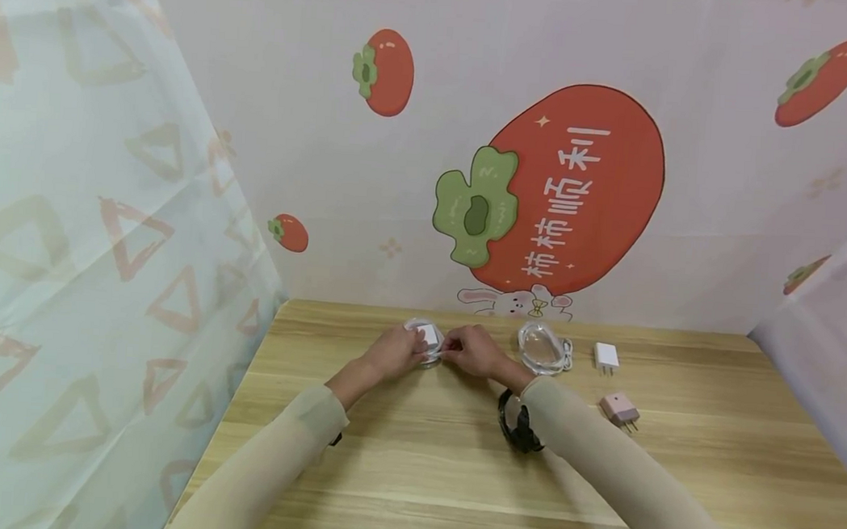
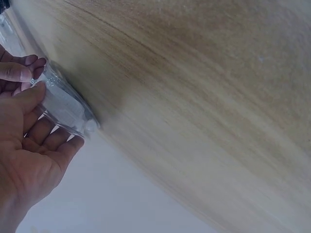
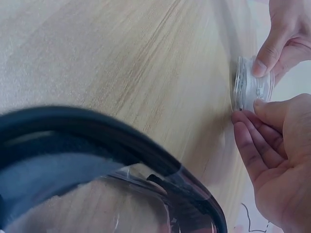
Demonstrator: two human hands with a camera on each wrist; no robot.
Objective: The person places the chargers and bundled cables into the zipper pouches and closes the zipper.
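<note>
Near the back edge of the table, a coiled clear-and-white cable (image 1: 433, 356) stands between the hands with a white charger plug (image 1: 428, 334) on it. The left hand (image 1: 398, 352) grips its left side, thumb on one face and fingers behind, as the left wrist view shows on the coiled cable (image 2: 63, 107). From the right, the right hand (image 1: 478, 351) pinches the coil's near edge with thumb and fingertips. The right wrist view has both hands on the coiled cable (image 3: 250, 87); the exact spot pinched is partly hidden by the fingers.
Right of the hands lie another coiled white cable (image 1: 540, 348), a white charger plug (image 1: 605, 356) and a pinkish charger plug (image 1: 619, 408). A black looped thing (image 1: 522, 432) is by the right wrist. Behind the wooden table (image 1: 410, 490) rises a printed cloth (image 1: 370, 180).
</note>
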